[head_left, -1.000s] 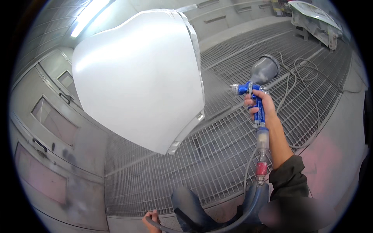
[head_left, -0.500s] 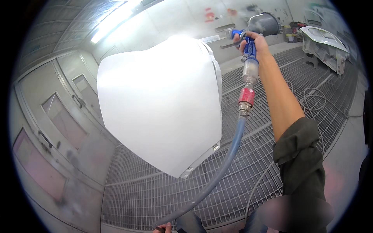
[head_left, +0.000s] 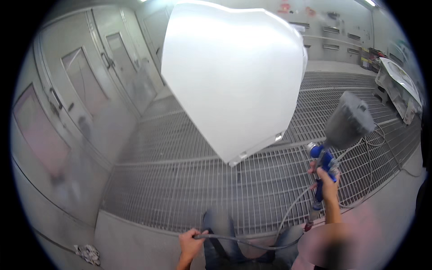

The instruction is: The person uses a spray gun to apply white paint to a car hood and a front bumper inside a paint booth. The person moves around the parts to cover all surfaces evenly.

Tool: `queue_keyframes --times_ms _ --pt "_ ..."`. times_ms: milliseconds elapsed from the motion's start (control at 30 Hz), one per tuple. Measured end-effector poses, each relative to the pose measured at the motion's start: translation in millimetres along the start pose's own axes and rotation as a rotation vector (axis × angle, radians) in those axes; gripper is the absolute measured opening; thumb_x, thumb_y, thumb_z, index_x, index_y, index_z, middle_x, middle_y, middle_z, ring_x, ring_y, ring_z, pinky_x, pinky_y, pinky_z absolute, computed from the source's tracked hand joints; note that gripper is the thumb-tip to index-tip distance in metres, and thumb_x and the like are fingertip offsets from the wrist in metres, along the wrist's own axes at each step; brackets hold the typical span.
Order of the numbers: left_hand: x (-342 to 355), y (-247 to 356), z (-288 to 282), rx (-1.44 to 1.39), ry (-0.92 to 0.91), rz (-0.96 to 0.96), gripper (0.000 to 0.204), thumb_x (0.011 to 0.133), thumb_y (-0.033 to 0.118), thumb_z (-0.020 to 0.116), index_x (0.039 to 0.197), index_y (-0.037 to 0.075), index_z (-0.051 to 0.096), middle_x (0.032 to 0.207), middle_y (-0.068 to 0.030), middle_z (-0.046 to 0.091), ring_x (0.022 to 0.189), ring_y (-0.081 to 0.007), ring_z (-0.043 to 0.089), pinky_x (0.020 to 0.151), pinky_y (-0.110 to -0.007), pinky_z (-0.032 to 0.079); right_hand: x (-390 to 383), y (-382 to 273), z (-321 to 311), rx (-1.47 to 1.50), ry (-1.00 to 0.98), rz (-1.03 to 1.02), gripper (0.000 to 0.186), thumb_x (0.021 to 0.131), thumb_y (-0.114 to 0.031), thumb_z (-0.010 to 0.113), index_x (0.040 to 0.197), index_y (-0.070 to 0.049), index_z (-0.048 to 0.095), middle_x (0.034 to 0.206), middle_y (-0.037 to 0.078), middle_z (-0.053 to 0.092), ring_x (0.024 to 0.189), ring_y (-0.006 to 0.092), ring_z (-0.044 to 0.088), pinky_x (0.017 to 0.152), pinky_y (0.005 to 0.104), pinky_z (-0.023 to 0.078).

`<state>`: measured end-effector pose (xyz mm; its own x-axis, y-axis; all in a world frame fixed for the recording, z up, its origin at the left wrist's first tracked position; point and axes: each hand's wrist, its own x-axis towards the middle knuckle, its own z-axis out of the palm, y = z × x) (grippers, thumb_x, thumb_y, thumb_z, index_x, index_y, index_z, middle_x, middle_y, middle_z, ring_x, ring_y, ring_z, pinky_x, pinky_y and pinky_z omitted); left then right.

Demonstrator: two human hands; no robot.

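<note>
My right hand is wrapped round the handle of a blue spray gun, low on the right. A dark grey paint cup sits on top of the gun, and its nozzle points left. My left hand, at the bottom middle, closes round a grey air hose. The hose sags across my legs toward the red coupling under the gun. Ahead, apart from both hands, a large white car body panel hangs tilted, its pointed lower end toward me. What carries the panel is hidden behind it.
Metal floor grating spreads under the panel. Grey doors with windows line the left wall. Another white car part rests on a stand at the far right. A thin cable loops over the grating. A crumpled cloth lies bottom left.
The spray gun in my right hand has come down and nearer, away from the panel's upper right. My left hand is now fully in view with the hose. The view has tipped downward.
</note>
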<state>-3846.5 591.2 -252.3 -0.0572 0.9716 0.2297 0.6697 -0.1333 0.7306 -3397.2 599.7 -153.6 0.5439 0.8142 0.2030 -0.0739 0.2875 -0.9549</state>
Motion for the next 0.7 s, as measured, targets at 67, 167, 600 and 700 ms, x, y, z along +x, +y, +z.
queue_keyframes --times_ms 67,167,600,700 --pt "0 2 -10 -0.029 0.000 -0.052 0.029 0.073 0.015 0.086 0.064 0.001 0.061 0.050 -0.0057 0.048 0.049 -0.0100 0.043 0.047 -0.029 0.036 -27 28 19 -0.017 -0.015 0.080 0.030 0.088 -0.015 0.062 0.113 0.003 0.063 0.106 0.011 0.068 0.089 0.0165 0.067 0.047 0.0273 0.055" --pt "-14 -17 -22 -0.096 0.061 -0.058 0.029 0.071 0.013 0.086 0.064 0.001 0.061 0.051 -0.0061 0.048 0.049 -0.0102 0.043 0.047 -0.030 0.035 -56 58 61 -0.046 -0.046 0.175 0.028 0.091 -0.014 0.061 0.113 0.002 0.063 0.108 0.010 0.068 0.090 0.0176 0.067 0.048 0.0271 0.056" --pt "-52 -52 -49 0.015 0.230 -0.028 0.030 0.068 0.007 0.085 0.060 0.003 0.056 0.050 -0.0062 0.046 0.046 -0.0138 0.039 0.045 -0.031 0.032 -59 103 199 -0.128 -0.587 0.243 0.064 0.082 -0.010 0.061 0.144 -0.003 0.045 0.094 0.011 0.069 0.076 0.0139 0.063 0.057 0.0280 0.055" --pt "-50 -45 -45 -0.002 0.233 -0.050 0.030 0.068 0.008 0.085 0.061 0.003 0.056 0.050 -0.0062 0.046 0.046 -0.0135 0.039 0.045 -0.030 0.032 -44 115 188 -0.306 -0.457 -0.080 0.061 0.082 -0.009 0.062 0.141 -0.001 0.049 0.082 0.009 0.065 0.068 0.0131 0.058 0.063 0.0290 0.051"
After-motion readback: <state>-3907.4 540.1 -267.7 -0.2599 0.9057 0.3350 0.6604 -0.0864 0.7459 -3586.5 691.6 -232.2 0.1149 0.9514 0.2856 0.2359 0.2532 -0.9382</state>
